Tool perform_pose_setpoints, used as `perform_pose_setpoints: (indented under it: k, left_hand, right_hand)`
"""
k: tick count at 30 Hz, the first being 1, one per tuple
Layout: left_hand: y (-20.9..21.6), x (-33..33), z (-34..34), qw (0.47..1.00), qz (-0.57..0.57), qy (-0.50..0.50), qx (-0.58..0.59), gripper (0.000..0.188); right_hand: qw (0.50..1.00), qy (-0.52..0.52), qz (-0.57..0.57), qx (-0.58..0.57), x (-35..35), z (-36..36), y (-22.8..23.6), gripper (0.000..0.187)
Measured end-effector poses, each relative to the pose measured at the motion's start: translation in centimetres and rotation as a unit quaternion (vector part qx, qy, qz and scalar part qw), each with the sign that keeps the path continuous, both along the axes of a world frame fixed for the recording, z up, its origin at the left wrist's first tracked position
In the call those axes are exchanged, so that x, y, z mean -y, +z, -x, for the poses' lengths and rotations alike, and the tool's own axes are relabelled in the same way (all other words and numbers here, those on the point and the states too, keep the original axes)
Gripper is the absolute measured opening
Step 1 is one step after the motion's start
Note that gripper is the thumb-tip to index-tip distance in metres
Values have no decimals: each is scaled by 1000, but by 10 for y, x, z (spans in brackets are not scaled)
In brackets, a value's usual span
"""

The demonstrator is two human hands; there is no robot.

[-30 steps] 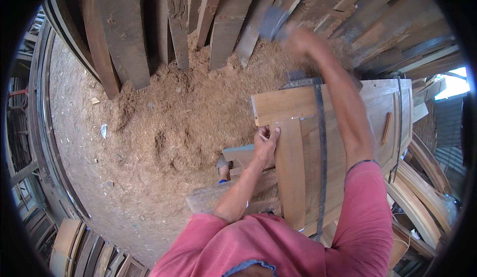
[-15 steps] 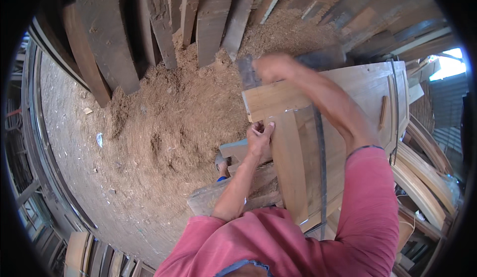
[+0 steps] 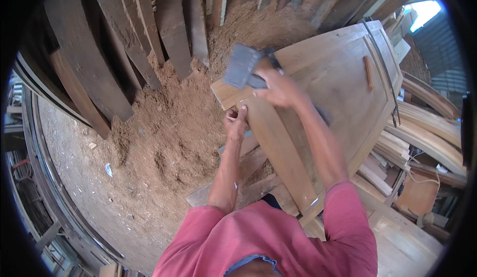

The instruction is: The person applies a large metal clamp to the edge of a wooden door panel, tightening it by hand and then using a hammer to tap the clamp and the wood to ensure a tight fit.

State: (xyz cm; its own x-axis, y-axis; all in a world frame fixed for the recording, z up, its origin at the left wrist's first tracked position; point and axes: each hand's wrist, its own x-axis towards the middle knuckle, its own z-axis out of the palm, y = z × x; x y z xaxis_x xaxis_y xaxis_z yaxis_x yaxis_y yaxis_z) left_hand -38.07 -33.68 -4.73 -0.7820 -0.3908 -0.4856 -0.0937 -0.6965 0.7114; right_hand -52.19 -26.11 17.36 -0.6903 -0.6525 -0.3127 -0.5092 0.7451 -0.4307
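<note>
A panelled wooden door (image 3: 343, 63) lies in front of me, its near-left corner jutting out over the sawdust. My left hand (image 3: 234, 120) grips the door's edge just below that corner, fingers curled and thumb up by the joint. Above the corner, my right hand (image 3: 276, 86) is wrapped round a dark hand tool with a flat grey plate (image 3: 242, 66). Motion blurs the tool, and its exact kind is unclear. Behind my right forearm shows a dark smear that I cannot make out. Across the door's far end runs a dark bar (image 3: 382, 68).
A small reddish wood strip (image 3: 368, 72) rests on the door. Sawdust (image 3: 174, 143) covers the ground to the left. Several dark planks (image 3: 89, 38) lean at the upper left. Rough timber (image 3: 258, 177) lies under the door, and curved boards (image 3: 427, 123) are stacked at the right.
The view has shifted, so the scene sits further left and turned. My right hand's tool shows its grey plate more clearly. A dark strip across the door's middle no longer shows there.
</note>
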Motion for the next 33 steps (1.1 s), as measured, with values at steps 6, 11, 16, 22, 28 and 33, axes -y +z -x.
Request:
perform_pose_setpoints:
  k: [6, 11, 16, 22, 28, 33]
  left_hand:
    - [-17, 16, 0, 993, 103, -52, -3, 28]
    - [35, -2, -60, 702, 684, -161, 111, 51]
    - [66, -118, -153, 531, 777, -298, -157, 54]
    - [71, -251, -228, 390, 718, -473, -330, 52]
    - [67, -287, -248, 407, 739, -435, -316, 52]
    - [70, -281, -247, 408, 744, -414, -329, 52]
  right_hand:
    - [867, -291, 307, 264, -141, -170, 19, 37]
    - [717, -508, 388, 277, -267, -366, -15, 36]
    - [425, -670, 576, 198, -315, -542, 9, 37]
    - [270, -795, 530, 122, -380, -712, -24, 21]
    - [233, -854, 464, 31, -426, -792, -90, 23]
    - [373, -764, 500, 163, -336, -672, -124, 4]
